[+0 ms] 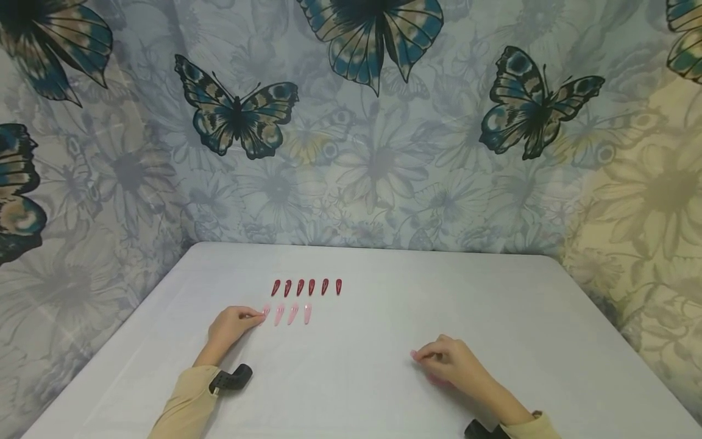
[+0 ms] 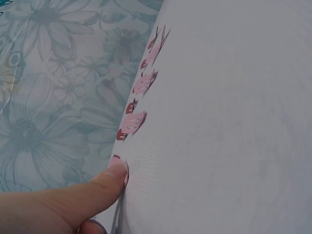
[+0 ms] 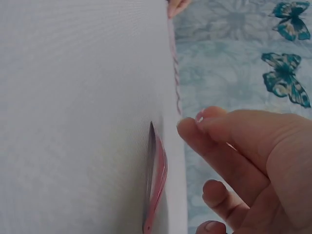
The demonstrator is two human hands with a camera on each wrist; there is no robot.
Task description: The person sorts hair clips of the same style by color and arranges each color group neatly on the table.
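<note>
My left hand (image 1: 230, 326) is at the left end of a row of pink snap hair clips (image 1: 293, 314), its thumb and fingers pinching the end clip (image 1: 265, 310). In the left wrist view, the thumb (image 2: 105, 183) covers most of that clip. Behind the pink row, several dark red snap hair clips (image 1: 311, 287) lie side by side. My right hand (image 1: 452, 363), off to the right, pinches a small pink hair clip (image 3: 199, 116) between thumb and finger, mostly hidden by the fingertips. Beside this hand, one more pink hair clip (image 3: 160, 178) lies on the table.
A white table (image 1: 351, 390) carries everything. Its back edge meets a wall hanging (image 1: 378, 201) printed with butterflies and flowers, which continues along both sides. A black wrist camera (image 1: 233, 379) sits on the left wrist, another (image 1: 482, 430) on the right.
</note>
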